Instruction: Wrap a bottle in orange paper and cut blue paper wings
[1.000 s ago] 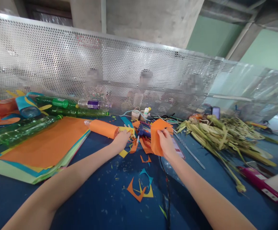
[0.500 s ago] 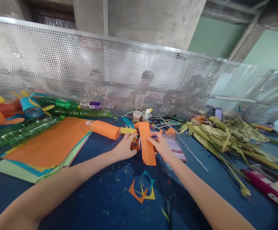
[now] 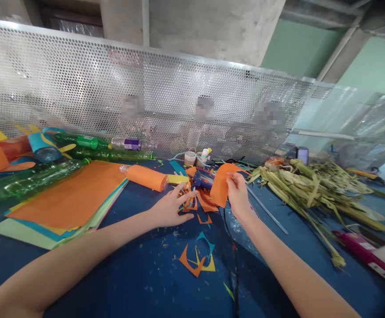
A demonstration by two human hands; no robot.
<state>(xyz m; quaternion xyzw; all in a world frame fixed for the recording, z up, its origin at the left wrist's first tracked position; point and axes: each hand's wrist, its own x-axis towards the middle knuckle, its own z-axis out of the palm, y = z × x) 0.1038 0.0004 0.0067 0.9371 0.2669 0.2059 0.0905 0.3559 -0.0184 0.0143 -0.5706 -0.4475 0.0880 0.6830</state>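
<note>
My right hand (image 3: 238, 194) pinches an orange paper strip (image 3: 219, 187) that bends over at its top, held above the table. My left hand (image 3: 174, 206) has its fingers spread and holds nothing; it hovers beside a heap of orange paper scraps (image 3: 207, 201). Between the hands lies a dark blue tool (image 3: 201, 182), partly hidden, its kind unclear. Left of the heap rests a plastic bottle wrapped in orange paper (image 3: 147, 178). Cut scraps in orange, blue and yellow (image 3: 195, 265) lie on the blue table (image 3: 139, 282) in front.
A stack of coloured paper (image 3: 69, 198) and green plastic bottles (image 3: 43, 179) are at the left. Dried husks (image 3: 298, 190) and a magenta object (image 3: 367, 254) lie right. A black cord (image 3: 234, 260) crosses the front. Behind stands a perforated metal panel (image 3: 172, 84).
My right hand has lifted the orange strip up and to the right, and the strip now curls. My left hand has come away with spread fingers. The blue tool has come into view.
</note>
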